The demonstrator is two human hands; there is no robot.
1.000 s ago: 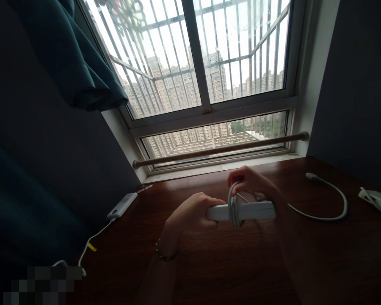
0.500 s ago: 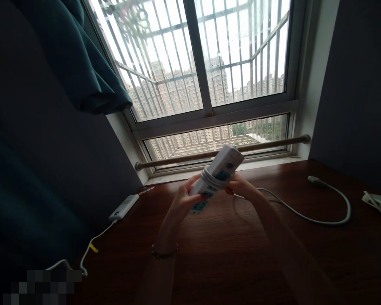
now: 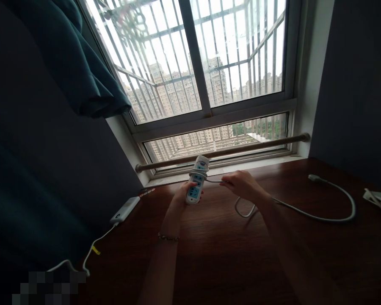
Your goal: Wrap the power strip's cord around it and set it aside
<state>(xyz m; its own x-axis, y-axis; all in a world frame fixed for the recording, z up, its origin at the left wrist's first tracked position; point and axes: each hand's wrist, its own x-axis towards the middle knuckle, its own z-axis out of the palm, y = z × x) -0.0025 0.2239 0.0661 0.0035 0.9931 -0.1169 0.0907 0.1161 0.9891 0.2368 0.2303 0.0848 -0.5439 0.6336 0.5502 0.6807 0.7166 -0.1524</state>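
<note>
The fingers of the left hand (image 3: 179,195) were closed round the lower end of a white power strip (image 3: 197,180), the thumb across its socket face; I saw it tilted up and away from them, above the desk (image 3: 222,254). On that face I could make out teal socket panels and, beyond the fingertips, an oval blue mark too small for me to read. Several turns of white cord (image 3: 213,181) circled the strip just above the thumb, and from them a taut length ran to the right hand (image 3: 243,185), whose fingers were pinched on it. Below those fingers I saw a loop of cord, and out to their right a plug (image 3: 315,178) on the desk.

Well left of the left fingers lay a white device (image 3: 125,209) with a dark round mark I couldn't read, its cable (image 3: 98,235) bearing a yellow tag (image 3: 96,250). Past the strip's tip, I had the window rail (image 3: 247,148).
</note>
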